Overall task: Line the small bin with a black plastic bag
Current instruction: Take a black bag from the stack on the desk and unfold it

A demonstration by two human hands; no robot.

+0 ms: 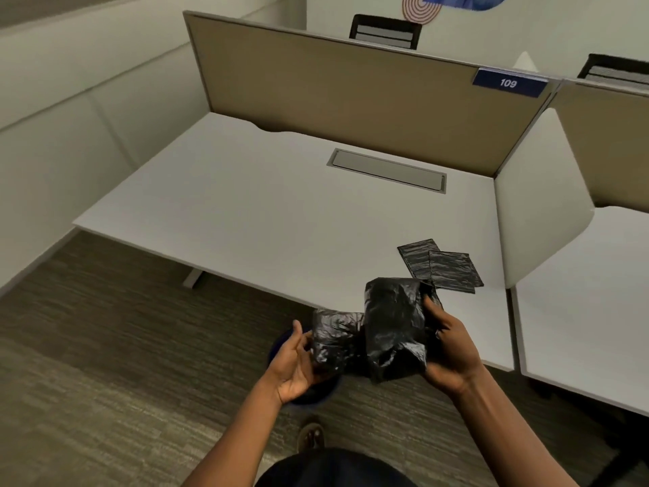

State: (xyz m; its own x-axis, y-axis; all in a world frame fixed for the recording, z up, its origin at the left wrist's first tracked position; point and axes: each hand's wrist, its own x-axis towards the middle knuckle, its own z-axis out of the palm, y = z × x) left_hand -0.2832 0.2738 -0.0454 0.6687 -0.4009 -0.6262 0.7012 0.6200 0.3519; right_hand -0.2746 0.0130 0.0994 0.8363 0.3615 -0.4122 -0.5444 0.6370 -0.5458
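White desk (pixel 267 205), black bag (pixel 389 332) between hands

arms: bare to the elbow, no sleeves showing | hands: no gloves, rings or watch visible | torso: dark garment (pixel 337 467) | foot: open sandal (pixel 310 436)

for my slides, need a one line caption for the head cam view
Both hands, left hand and right hand, open a black plastic bag above a small bin beside the desk.
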